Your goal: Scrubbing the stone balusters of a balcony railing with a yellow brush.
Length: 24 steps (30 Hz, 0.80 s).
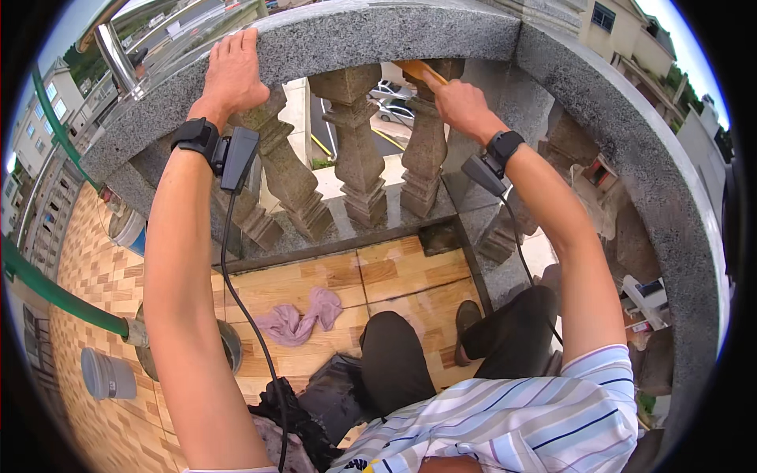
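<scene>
My left hand [236,74] lies flat on the grey granite handrail [390,38] of a balustrade and holds nothing. Just under that rail, at the top of a stone baluster [427,142], my right hand [467,109] grips the handle of an orange brush [423,70]. The brush's far end is hidden beneath the rail, so its bristles cannot be made out. Between my two hands stands another stone baluster [356,148], with a further stone baluster [290,177] to its left. Both wrists carry black strapped devices with cables.
A crumpled pink cloth [301,319] lies on the wet tiled floor [337,275]. A grey bucket [109,373], a paint pail [127,230] and a green pole [71,295] stand to the left. The granite rail [639,159] curves around my right. Parked cars show below through the balusters.
</scene>
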Motion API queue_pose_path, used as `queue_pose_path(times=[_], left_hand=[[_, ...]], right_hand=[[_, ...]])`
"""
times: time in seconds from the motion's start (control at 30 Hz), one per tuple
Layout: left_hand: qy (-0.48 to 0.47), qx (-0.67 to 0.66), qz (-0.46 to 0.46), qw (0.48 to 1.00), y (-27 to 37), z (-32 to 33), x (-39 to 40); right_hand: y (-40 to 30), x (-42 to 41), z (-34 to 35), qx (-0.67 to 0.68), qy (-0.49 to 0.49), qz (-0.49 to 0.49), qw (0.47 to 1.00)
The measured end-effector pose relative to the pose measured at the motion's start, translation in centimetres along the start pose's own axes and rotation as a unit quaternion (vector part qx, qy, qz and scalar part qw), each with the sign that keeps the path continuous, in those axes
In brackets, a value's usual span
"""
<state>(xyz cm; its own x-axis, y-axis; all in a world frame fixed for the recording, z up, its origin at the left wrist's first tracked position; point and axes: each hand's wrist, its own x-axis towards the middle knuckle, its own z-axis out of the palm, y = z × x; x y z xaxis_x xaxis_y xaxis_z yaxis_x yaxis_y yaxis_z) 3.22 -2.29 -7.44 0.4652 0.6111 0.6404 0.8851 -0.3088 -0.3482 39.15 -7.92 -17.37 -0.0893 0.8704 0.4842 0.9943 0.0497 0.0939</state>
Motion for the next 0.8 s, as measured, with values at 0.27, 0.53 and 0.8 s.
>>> queue_pose_path(times=[0.27, 0.53, 0.8], left_hand=[[-0.01, -0.003, -0.02, 1.0, -0.2, -0.2, 0.1], [0.005, 0.007, -0.024, 1.0, 0.1, 0.0, 0.2], [0.003, -0.008, -0.031, 1.0, 0.6, 0.1, 0.3]], right_hand=[[0.9, -1.3, 5.4, -0.03, -0.003, -0.021, 0.999], [4.4, -11.0, 2.6, 0.337, 0.042, 0.115, 0.934], [2.3, -1.4, 2.8, 0.856, 0.063, 0.279, 0.429]])
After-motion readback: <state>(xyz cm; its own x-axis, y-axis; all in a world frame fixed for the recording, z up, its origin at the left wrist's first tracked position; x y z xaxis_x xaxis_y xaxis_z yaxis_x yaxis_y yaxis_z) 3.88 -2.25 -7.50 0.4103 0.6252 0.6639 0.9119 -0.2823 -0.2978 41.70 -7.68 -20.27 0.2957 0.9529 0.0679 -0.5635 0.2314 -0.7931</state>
